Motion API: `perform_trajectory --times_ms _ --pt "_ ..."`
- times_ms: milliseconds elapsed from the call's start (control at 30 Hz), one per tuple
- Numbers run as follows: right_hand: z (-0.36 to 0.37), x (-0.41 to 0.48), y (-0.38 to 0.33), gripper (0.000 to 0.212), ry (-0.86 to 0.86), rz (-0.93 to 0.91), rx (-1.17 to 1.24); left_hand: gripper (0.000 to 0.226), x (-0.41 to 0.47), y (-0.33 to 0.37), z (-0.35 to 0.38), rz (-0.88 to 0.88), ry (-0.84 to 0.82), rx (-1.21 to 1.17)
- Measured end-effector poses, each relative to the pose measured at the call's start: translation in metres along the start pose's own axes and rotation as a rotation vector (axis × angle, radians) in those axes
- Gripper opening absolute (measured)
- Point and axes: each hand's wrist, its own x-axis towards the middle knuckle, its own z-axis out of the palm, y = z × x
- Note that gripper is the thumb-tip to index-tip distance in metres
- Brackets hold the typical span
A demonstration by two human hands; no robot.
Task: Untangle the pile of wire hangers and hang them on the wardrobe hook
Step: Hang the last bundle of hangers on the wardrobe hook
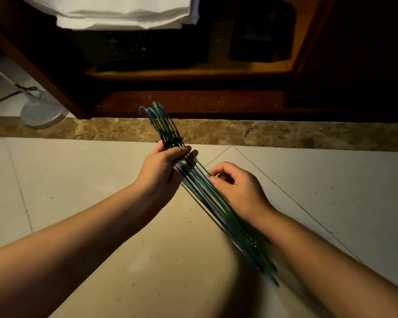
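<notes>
Left hand (164, 164) grips the bunched wire hangers (207, 191) below their hooks — right hand (237, 187) pinches 1 green wire.

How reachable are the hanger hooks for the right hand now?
Probably yes: the hooks stick out bare beyond the left hand gripping the bundle; nothing lies between them and the right hand.
</notes>
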Motion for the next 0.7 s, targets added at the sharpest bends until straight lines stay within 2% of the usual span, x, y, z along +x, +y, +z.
perform_trajectory --times_ms 167,267,333,467,567,700 --pt "-0.027 0.009 -0.052 0.016 -0.189 0.048 0.155 0.018 -0.010 0.053 0.015 0.016 -0.016 0.011" --pt "-0.039 0.008 -0.095 0.049 -0.274 0.044 0.027 0.024 -0.022 0.091 0.034 0.042 -0.057 0.017" --pt "-0.051 0.007 -0.136 0.062 -0.286 0.033 -0.066 0.026 -0.039 0.121 0.053 0.081 -0.053 0.047" --pt "-0.094 -0.006 -0.249 0.075 -0.251 -0.029 -0.237 0.027 -0.092 0.211 0.104 0.100 -0.007 0.019" --pt "-0.126 -0.020 -0.348 0.082 -0.314 -0.079 -0.359 0.023 -0.139 0.292 0.141 0.083 0.003 -0.075" --pt "-0.172 -0.035 -0.483 0.071 -0.295 -0.203 -0.647 0.027 -0.202 0.404 0.186 -0.077 -0.043 -0.282"
